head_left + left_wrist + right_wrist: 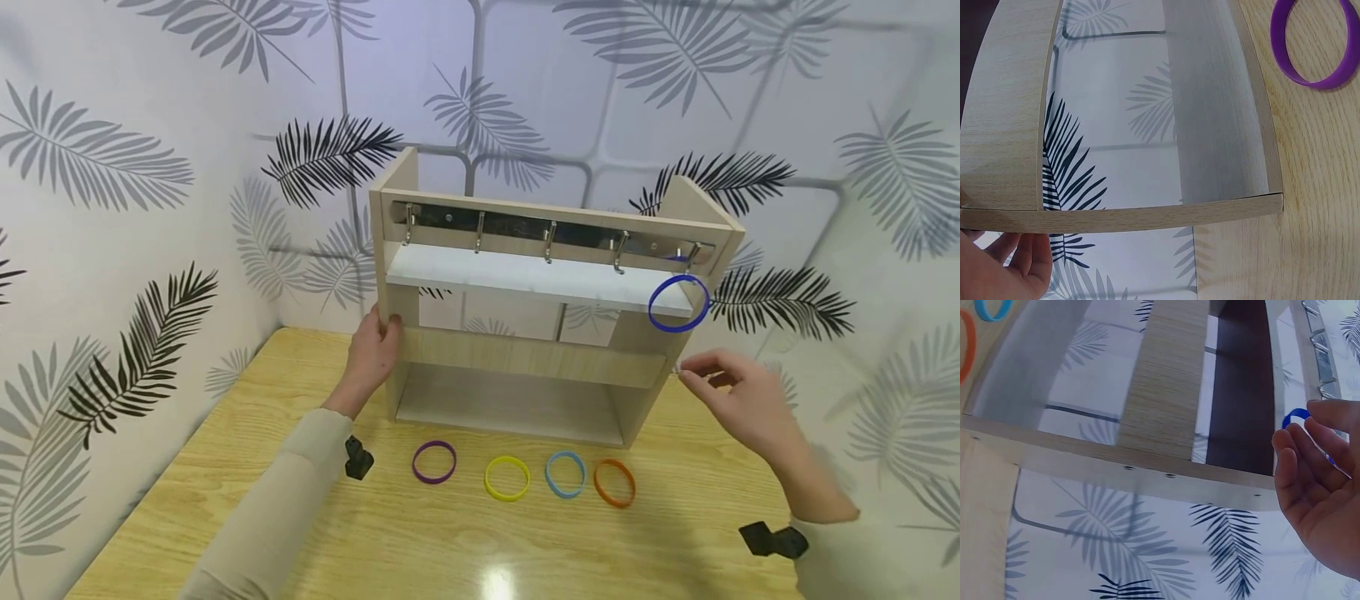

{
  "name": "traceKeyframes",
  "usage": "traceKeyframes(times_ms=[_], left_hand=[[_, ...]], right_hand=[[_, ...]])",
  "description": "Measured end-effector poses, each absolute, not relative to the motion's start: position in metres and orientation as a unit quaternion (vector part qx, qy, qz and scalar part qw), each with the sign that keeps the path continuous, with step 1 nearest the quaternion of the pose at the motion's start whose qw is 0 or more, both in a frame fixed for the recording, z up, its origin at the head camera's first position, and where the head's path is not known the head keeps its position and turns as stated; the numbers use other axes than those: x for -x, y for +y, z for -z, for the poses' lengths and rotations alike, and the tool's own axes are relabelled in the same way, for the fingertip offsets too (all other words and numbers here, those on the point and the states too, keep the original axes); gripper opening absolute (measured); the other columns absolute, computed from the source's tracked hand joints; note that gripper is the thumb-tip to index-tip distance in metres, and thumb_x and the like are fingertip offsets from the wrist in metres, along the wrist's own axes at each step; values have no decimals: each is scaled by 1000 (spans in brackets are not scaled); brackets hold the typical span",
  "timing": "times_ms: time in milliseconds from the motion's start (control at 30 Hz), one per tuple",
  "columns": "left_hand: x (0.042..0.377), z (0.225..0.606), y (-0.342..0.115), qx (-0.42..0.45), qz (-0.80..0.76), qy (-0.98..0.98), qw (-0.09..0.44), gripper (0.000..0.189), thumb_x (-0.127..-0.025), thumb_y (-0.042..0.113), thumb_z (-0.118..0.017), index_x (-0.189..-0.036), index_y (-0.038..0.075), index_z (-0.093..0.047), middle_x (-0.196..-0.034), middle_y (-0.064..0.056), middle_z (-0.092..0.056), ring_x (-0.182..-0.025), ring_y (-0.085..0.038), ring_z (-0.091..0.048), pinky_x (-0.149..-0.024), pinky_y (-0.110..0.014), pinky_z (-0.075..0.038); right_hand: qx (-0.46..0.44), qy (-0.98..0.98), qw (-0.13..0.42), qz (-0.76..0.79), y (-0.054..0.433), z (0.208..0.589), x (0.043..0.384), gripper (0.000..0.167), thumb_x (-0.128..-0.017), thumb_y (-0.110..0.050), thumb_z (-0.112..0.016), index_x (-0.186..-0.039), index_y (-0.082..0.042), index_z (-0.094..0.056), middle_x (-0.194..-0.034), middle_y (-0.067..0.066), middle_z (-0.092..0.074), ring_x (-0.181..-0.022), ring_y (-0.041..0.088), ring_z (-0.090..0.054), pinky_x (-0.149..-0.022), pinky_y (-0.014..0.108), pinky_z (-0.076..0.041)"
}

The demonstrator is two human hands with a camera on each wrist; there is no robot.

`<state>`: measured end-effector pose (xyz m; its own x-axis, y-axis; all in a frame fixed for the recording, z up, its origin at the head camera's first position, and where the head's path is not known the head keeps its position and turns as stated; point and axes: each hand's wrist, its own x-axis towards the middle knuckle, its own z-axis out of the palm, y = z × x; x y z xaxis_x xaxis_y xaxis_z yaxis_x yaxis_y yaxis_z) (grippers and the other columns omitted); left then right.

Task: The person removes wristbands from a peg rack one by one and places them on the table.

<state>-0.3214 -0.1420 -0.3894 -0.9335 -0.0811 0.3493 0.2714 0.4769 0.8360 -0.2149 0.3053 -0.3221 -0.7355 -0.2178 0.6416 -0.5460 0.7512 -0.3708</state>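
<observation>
A small wooden shelf unit (495,354) stands on the table, a metal strip of several hooks along its top front. My left hand (371,360) grips its left side panel, with the thumb at the front edge. From the rightmost hook (692,258) hangs a dark blue wristband (667,329). Just below that band, beside the right side panel, my right hand (738,400) hovers with loosely bent fingers and holds nothing. In the right wrist view those fingers hide part of the blue wristband (1297,413).
Before the unit, a purple wristband (433,481), a yellow wristband (507,497), a light blue wristband (564,495) and an orange wristband (615,502) lie in a row on the wooden table (420,550). Leaf-patterned walls (525,100) rise behind and beside.
</observation>
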Motion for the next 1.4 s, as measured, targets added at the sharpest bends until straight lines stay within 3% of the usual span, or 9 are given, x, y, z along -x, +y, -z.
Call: traceKeyframes(times_ms=[467, 800, 1033, 1400], left_hand=[[321, 392, -144, 53, 514, -839, 167, 51, -101, 29, -33, -145, 2, -31, -130, -25, -47, -115, -39, -49, -91, -55, -43], [321, 394, -143, 61, 516, -838, 167, 51, -101, 30, -33, -145, 4, -30, -129, -25, -48, -113, -39, -51, -87, -54, -45], [320, 389, -142, 70, 511, -838, 179, 51, -101, 28, -34, -144, 1, -32, -128, -26, -48, -112, -40, -51, -87, -55, -45], [321, 389, -142, 67, 508, -840, 180, 50, -101, 27, -35, -144, 2, -33, -127, -26, -49, -112, -39, -51, -87, -54, -44]], right_hand=[[-253, -841, 385, -283, 302, 291, 220, 20, -71, 12, -73, -89, 3, -68, -80, 11, -67, -73, -10, -53, -67, 7, -42], [-255, -836, 396, -281, 299, 280, 220, 19, -72, 10, -74, -89, 3, -68, -86, -18, -59, -76, -8, -53, -67, 7, -42], [-252, -834, 408, -273, 299, 273, 218, 18, -72, 10, -74, -86, 4, -68, -84, -14, -60, -76, -10, -52, -66, 7, -41], [-224, -844, 413, -259, 302, 264, 218, 14, -76, 5, -73, -89, 3, -68, -85, -21, -56, -74, -13, -49, -66, 6, -39]])
